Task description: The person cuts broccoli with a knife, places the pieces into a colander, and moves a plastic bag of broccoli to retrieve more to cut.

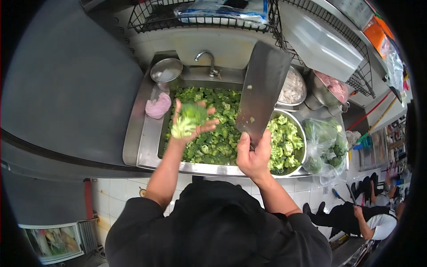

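Observation:
Over the sink, a piece of broccoli (187, 116) rests in my left hand (201, 128), its green head and pale stem slightly blurred. The palm faces up and the fingers are spread around the piece. My right hand (254, 155) is closed around the handle of a cleaver (263, 86), whose wide dark blade points up and away, with a few green bits stuck on it. Below both hands, the metal sink (147, 149) is full of cut broccoli (218, 138). Right of the cleaver stands a bowl (304, 141) of broccoli pieces.
A pink cloth (158, 106) and a metal bowl (167, 71) lie on the sink's left ledge. The faucet (212, 66) is behind. Bagged broccoli (327, 147) and bowls of pale and pink food (291, 86) stand at right. Another person (364, 218) is at far right.

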`<action>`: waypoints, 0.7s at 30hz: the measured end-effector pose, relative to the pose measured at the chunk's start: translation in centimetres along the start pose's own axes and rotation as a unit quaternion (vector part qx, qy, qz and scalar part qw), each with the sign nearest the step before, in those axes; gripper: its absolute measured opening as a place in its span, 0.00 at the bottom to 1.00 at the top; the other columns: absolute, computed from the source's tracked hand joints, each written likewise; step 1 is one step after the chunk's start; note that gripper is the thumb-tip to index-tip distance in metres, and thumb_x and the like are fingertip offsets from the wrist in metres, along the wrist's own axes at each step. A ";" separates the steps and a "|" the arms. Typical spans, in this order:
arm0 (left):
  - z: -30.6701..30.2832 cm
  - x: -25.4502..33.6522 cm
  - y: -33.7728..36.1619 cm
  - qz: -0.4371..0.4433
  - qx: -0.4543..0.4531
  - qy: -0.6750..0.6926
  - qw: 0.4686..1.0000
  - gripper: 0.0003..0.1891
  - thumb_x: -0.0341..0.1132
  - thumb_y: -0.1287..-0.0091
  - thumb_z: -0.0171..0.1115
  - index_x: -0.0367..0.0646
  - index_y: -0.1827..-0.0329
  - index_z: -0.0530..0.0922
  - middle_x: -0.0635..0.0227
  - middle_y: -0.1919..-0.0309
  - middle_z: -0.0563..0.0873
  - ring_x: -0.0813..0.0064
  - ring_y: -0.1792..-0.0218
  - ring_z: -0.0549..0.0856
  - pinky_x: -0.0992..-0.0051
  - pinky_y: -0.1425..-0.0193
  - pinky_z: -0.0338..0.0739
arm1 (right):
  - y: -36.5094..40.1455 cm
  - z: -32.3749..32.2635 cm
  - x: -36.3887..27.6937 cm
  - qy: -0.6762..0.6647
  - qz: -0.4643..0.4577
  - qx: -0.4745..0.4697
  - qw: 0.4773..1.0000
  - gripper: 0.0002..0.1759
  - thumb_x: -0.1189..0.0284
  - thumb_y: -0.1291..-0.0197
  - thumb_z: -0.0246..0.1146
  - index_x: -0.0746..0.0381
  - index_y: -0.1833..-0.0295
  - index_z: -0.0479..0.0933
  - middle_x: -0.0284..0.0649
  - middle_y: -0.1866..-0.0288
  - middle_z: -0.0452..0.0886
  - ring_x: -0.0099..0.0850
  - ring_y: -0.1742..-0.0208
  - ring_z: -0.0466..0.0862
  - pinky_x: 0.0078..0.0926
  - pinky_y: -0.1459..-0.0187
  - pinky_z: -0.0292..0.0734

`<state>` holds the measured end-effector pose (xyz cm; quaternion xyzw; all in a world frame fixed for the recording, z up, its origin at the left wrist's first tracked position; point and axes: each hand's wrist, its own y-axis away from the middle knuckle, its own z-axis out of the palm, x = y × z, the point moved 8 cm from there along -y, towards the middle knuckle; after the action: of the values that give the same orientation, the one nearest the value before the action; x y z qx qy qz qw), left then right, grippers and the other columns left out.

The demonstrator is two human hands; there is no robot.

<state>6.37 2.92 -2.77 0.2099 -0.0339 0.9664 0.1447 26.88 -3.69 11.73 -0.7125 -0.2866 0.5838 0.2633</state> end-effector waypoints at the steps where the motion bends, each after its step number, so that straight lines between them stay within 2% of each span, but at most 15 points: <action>1: -2.4 -1.6 1.1 0.027 0.047 0.038 0.998 0.41 0.74 0.30 0.46 0.44 0.37 0.79 0.46 0.45 0.86 0.40 0.49 0.87 0.42 0.49 0.86 | 0.2 -0.1 0.7 -0.005 0.002 0.001 1.000 0.19 0.84 0.34 0.59 0.73 0.39 0.69 0.42 0.66 0.83 0.26 0.72 0.83 0.24 0.70 0.77; 3: -7.4 -3.3 2.2 0.056 0.037 0.194 0.979 0.33 0.67 0.29 0.54 0.45 0.42 0.81 0.53 0.47 0.88 0.43 0.46 0.87 0.45 0.46 0.85 | 2.3 0.7 2.4 0.032 0.053 -0.076 0.995 0.20 0.83 0.34 0.59 0.74 0.38 0.69 0.45 0.68 0.83 0.31 0.74 0.84 0.27 0.71 0.77; 4: -7.8 -3.8 2.1 0.041 0.021 0.194 0.980 0.26 0.61 0.29 0.59 0.47 0.46 0.82 0.59 0.51 0.90 0.51 0.46 0.87 0.50 0.43 0.83 | 3.2 1.1 3.3 0.042 0.086 -0.101 0.990 0.21 0.83 0.35 0.60 0.74 0.37 0.68 0.47 0.71 0.82 0.36 0.77 0.84 0.30 0.73 0.77; 5: -8.5 -4.0 1.8 0.040 0.023 0.197 0.979 0.26 0.61 0.29 0.59 0.47 0.46 0.82 0.59 0.51 0.90 0.51 0.46 0.87 0.50 0.43 0.83 | 3.7 1.6 3.6 0.058 0.090 -0.120 0.987 0.21 0.82 0.36 0.61 0.74 0.38 0.69 0.47 0.75 0.81 0.38 0.79 0.83 0.33 0.76 0.75; 7: -7.1 -4.0 1.3 0.022 0.160 0.095 0.982 0.24 0.59 0.30 0.61 0.48 0.46 0.83 0.62 0.53 0.90 0.58 0.48 0.88 0.53 0.42 0.81 | 4.3 2.6 4.0 0.080 0.058 -0.159 0.982 0.20 0.82 0.38 0.62 0.73 0.40 0.71 0.47 0.76 0.80 0.40 0.80 0.83 0.35 0.77 0.75; 9: -3.3 -3.4 0.6 0.028 0.174 0.077 0.981 0.23 0.58 0.30 0.61 0.49 0.46 0.82 0.63 0.52 0.90 0.61 0.51 0.88 0.54 0.46 0.81 | 3.3 2.8 2.2 0.072 -0.002 -0.140 0.988 0.20 0.83 0.41 0.63 0.73 0.42 0.73 0.46 0.76 0.79 0.41 0.81 0.81 0.35 0.78 0.74; 11: 0.4 -2.8 0.2 0.041 0.153 0.050 0.986 0.24 0.58 0.31 0.62 0.49 0.45 0.82 0.63 0.52 0.90 0.61 0.51 0.88 0.53 0.45 0.81 | 1.0 1.4 -2.3 0.058 -0.103 -0.051 0.992 0.19 0.84 0.42 0.63 0.73 0.44 0.72 0.43 0.77 0.78 0.39 0.82 0.79 0.32 0.77 0.74; 13: 1.7 -3.0 0.0 0.046 0.134 0.036 0.989 0.24 0.58 0.31 0.62 0.49 0.45 0.82 0.63 0.52 0.90 0.61 0.52 0.89 0.52 0.47 0.82 | -0.4 0.1 -3.9 -0.019 -0.095 -0.040 0.994 0.12 0.86 0.43 0.63 0.71 0.53 0.75 0.41 0.79 0.75 0.35 0.82 0.76 0.28 0.77 0.72; 14: 2.4 -2.9 -0.1 0.055 0.116 0.020 0.992 0.23 0.57 0.31 0.62 0.49 0.45 0.82 0.63 0.52 0.90 0.61 0.53 0.89 0.52 0.49 0.83 | -0.1 -0.9 -4.5 -0.068 -0.048 0.063 0.995 0.04 0.86 0.43 0.62 0.69 0.63 0.75 0.40 0.79 0.72 0.34 0.82 0.75 0.27 0.77 0.69; 15: 2.9 -2.6 -0.4 0.067 0.096 0.002 0.993 0.23 0.57 0.31 0.62 0.49 0.45 0.82 0.63 0.53 0.90 0.61 0.54 0.89 0.51 0.51 0.84 | -0.7 -0.5 -4.5 -0.076 -0.029 -0.037 0.996 0.04 0.86 0.44 0.63 0.69 0.65 0.74 0.41 0.79 0.71 0.37 0.82 0.75 0.29 0.77 0.70; 16: 1.4 -3.2 -2.2 0.014 0.130 0.010 0.991 0.23 0.57 0.30 0.62 0.48 0.46 0.82 0.63 0.54 0.90 0.63 0.56 0.90 0.55 0.57 0.86 | -0.2 0.0 -3.1 -0.046 -0.009 -0.052 0.998 0.05 0.86 0.44 0.63 0.69 0.62 0.75 0.43 0.78 0.72 0.39 0.81 0.76 0.31 0.76 0.72; 17: 0.4 -3.3 -2.5 0.015 0.126 0.009 0.992 0.23 0.57 0.30 0.62 0.48 0.46 0.82 0.63 0.54 0.90 0.63 0.56 0.90 0.55 0.57 0.86 | 0.2 0.8 -1.5 -0.017 0.012 -0.067 0.998 0.08 0.86 0.44 0.63 0.70 0.59 0.75 0.44 0.77 0.74 0.41 0.80 0.77 0.32 0.75 0.73; 18: 0.9 -3.7 -2.5 -0.013 0.091 0.041 0.995 0.21 0.55 0.27 0.58 0.46 0.46 0.82 0.63 0.55 0.90 0.63 0.55 0.90 0.57 0.55 0.86 | -0.5 1.6 -2.0 0.074 -0.050 -0.068 0.994 0.14 0.86 0.44 0.62 0.71 0.51 0.75 0.48 0.74 0.78 0.44 0.77 0.81 0.35 0.73 0.77; 19: 1.4 -4.1 -2.6 -0.041 0.055 0.072 0.995 0.20 0.53 0.24 0.55 0.45 0.47 0.82 0.64 0.55 0.90 0.63 0.55 0.89 0.58 0.53 0.87 | 0.0 2.9 -0.3 0.130 -0.048 -0.100 0.985 0.18 0.85 0.43 0.61 0.73 0.46 0.74 0.49 0.72 0.81 0.46 0.76 0.83 0.38 0.73 0.78; 21: 0.7 -4.5 -2.9 -0.044 0.063 0.063 0.995 0.21 0.54 0.24 0.55 0.46 0.48 0.83 0.65 0.58 0.90 0.65 0.57 0.90 0.59 0.54 0.86 | 1.5 3.2 2.9 0.145 0.004 -0.124 0.982 0.20 0.84 0.42 0.62 0.73 0.43 0.72 0.47 0.74 0.81 0.45 0.77 0.84 0.38 0.75 0.77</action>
<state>11.45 4.44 -4.00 0.1588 0.0460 0.9705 0.1758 24.30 -2.55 8.11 -0.8178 -0.3131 0.4352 0.2092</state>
